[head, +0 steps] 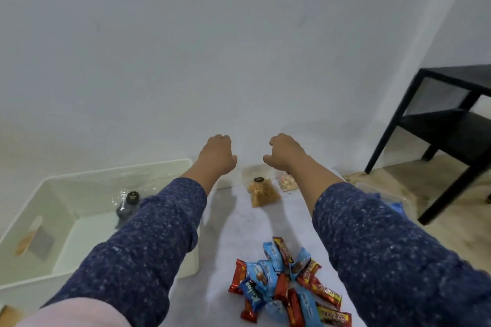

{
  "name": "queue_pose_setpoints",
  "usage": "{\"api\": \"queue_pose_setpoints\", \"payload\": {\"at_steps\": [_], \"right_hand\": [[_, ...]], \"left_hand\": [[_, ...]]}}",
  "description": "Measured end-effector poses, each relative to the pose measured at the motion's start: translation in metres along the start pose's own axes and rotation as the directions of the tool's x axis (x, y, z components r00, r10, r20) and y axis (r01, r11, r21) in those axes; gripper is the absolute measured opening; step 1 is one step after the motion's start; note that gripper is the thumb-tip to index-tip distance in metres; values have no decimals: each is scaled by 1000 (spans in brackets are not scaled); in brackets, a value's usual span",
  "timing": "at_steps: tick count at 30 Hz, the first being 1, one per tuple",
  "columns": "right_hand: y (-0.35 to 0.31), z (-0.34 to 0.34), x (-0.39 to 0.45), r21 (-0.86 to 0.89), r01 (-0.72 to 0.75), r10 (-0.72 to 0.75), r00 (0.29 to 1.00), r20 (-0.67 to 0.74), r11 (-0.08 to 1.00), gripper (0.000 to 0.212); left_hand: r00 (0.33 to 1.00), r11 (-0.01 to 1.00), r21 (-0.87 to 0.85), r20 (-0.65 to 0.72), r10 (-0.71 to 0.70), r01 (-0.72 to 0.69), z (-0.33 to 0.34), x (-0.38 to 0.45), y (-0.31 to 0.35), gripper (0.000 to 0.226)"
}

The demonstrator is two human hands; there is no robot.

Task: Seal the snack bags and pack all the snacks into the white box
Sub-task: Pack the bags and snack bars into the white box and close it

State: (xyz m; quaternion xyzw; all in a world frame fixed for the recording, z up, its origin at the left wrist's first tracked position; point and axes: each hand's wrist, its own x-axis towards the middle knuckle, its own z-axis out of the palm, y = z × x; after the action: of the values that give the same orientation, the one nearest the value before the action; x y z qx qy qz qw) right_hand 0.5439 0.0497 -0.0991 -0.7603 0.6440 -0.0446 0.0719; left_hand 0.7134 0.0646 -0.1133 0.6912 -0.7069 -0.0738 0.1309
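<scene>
Both arms in blue speckled sleeves reach forward over a white table (225, 233). My left hand (216, 154) and my right hand (285, 152) hover above the table's far end, fingers loosely curled, holding nothing. Below and between them lies a clear bag of orange snacks (264, 194) with a dark clip on top. A clear bag of pale snacks (288, 183) lies beside it, partly hidden by my right wrist. The white box (79, 186) stands at the left with one clipped bag (127, 207) inside. Several red and blue wrapped bars (287, 281) are piled near the table's front.
A black side table (451, 127) stands at the right on a wooden floor. A clear plastic container (382, 191) with something blue in it shows past my right sleeve. A plain white wall rises behind the table.
</scene>
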Motion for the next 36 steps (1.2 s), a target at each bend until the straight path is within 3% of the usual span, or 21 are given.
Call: {"api": "queue_pose_setpoints", "payload": {"at_steps": [8,15,21,24,26,33,36], "right_hand": [[65,39,15,56,-116,111,990,86,992,41],[133,89,74,107,-134,108,970,220,985,45],[189,139,140,320,-181,100,962,254,930,45],[199,158,163,505,-208,78,961,267,838,42],[202,168,173,582,-181,43,969,244,793,37],[210,184,180,714,-221,55,967,249,664,24],[208,179,174,752,-219,50,969,240,622,23]], "left_hand": [[985,998,-67,170,10,1,68,30,25,49],[943,946,-218,282,-176,241,151,72,33,56],[847,742,-421,357,-393,522,212,102,32,52],[826,641,-521,362,-432,564,230,113,31,52],[806,572,-569,374,-459,591,238,120,31,38],[786,434,-684,351,-509,586,250,134,31,16],[794,411,-711,349,-497,570,249,133,29,20]]}}
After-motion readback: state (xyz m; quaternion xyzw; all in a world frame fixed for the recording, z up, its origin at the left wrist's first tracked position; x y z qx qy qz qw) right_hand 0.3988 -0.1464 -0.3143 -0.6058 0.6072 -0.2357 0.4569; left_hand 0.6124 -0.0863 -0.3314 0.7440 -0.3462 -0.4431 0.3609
